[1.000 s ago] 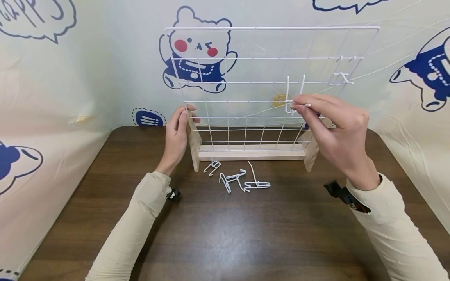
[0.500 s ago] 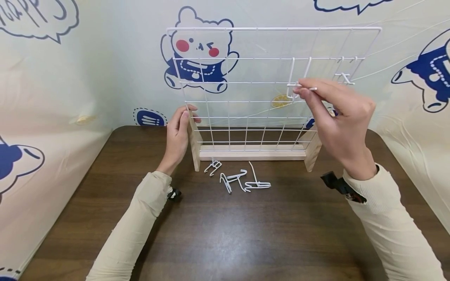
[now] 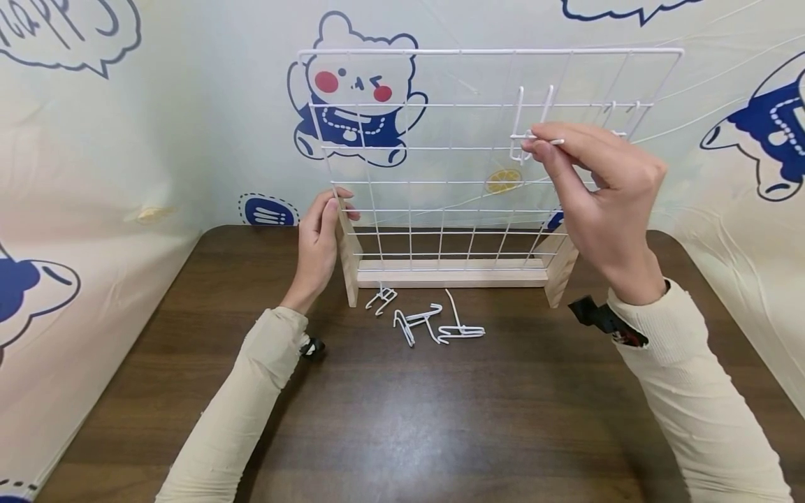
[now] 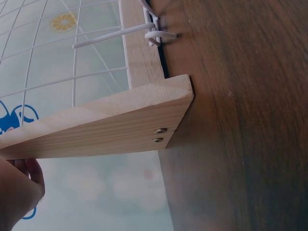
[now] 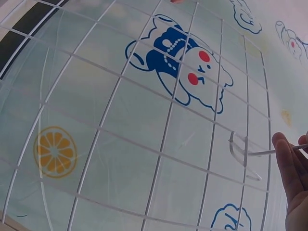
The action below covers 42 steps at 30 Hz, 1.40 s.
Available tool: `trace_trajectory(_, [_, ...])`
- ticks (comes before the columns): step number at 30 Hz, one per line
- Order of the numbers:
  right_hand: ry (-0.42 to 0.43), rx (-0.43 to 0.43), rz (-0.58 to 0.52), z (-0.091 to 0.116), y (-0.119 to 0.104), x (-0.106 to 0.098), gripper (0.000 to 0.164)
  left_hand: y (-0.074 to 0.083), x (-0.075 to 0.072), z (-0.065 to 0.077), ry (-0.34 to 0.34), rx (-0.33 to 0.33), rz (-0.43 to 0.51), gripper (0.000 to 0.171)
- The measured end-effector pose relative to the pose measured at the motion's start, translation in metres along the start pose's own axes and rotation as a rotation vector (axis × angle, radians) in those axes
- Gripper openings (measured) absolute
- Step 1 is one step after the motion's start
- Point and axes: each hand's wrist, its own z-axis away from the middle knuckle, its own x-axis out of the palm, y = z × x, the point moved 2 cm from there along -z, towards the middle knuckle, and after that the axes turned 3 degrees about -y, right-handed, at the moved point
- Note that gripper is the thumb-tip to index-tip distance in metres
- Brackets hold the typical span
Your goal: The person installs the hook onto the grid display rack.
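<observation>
My left hand (image 3: pixel 317 237) grips the wooden side post (image 3: pixel 348 265) of a white wire grid rack (image 3: pixel 409 51) that stands upright on the table. In the left wrist view part of that hand (image 4: pixel 19 192) shows behind the post (image 4: pixel 96 127). My right hand (image 3: pixel 606 195) pinches the prong of a white double wire hook (image 3: pixel 518 115) between thumb and fingers. The hook's two upper tips stand just above the second bar of the grid, towards its right side. In the right wrist view the hook (image 5: pixel 262 153) lies against or close to the grid; contact is unclear.
Another white hook (image 3: pixel 610 108) hangs at the grid's upper right, partly covered by the right hand. On the brown table (image 3: pixel 402 419), in front of the rack, lie a small hook (image 3: pixel 381 300) and two larger hooks (image 3: pixel 462 332). A patterned backdrop (image 3: pixel 189 140) stands behind.
My right hand has raised the hook up along the grid, from around the lower middle bars to just above the second bar. The left hand stays on the post.
</observation>
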Motion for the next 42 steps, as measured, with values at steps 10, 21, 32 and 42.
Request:
trace_trajectory(10, [-0.049,-0.002,-0.015,0.006,0.010,0.001,0.010,0.001,0.000,0.000,0.001,0.001,0.000,0.032])
trace_trajectory(21, [-0.134,0.009,0.034,0.031,0.021,-0.001,0.025,-0.001,0.000,0.001,0.005,0.004,0.004,0.033])
trace_trajectory(32, [-0.224,0.054,0.131,0.074,0.025,-0.009,0.033,0.000,0.002,0.000,0.011,0.011,-0.002,0.032])
trace_trajectory(42, [-0.445,0.079,0.146,0.109,0.037,-0.005,0.020,-0.001,0.002,0.001,0.029,0.009,0.002,0.031])
